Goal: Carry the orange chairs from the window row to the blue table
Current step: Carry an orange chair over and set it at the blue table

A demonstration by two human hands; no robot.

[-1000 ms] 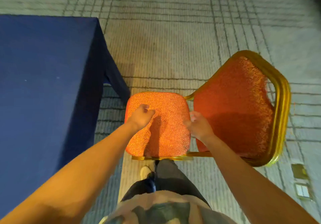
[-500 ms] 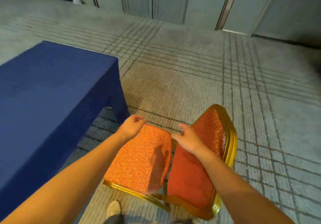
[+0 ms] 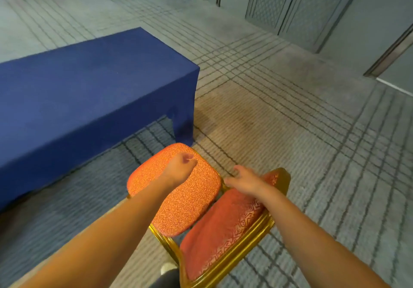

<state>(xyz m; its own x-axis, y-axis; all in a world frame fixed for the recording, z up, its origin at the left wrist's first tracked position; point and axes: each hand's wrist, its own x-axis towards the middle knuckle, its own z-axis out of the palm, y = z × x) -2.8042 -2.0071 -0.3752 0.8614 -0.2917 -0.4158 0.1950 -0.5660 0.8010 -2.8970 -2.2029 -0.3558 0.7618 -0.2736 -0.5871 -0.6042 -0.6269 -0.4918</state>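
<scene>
Head view: the orange chair (image 3: 178, 198) is seen from above, just beside the near corner of the blue table (image 3: 89, 91), with its seat turned toward the tabletop and its backrest (image 3: 223, 231) toward the person. Its legs are hidden under the seat, so it cannot be told whether all of them are set on the carpet (image 3: 290, 131).

The hands are apart. The left hand (image 3: 180, 168) is curled into a fist above the far part of the seat, and nothing is seen inside it. The right hand (image 3: 245, 181) is held with relaxed, spread fingers over the gap between the seat and the backrest; contact with the gold frame (image 3: 252, 240) cannot be confirmed.

Several risks are judged from here. If the chair is not yet fully on the floor, it may be tipped backward, because no firm grip is visible. If it is pushed further in, the hanging cloth (image 3: 183, 113) at the table corner may be caught by the seat or a leg and pulled. The right hand may be pinched if it is slipped into the gap while the chair is moved. A shoe (image 3: 167, 267) is visible close under the frame, so a foot may be struck by a leg.
</scene>
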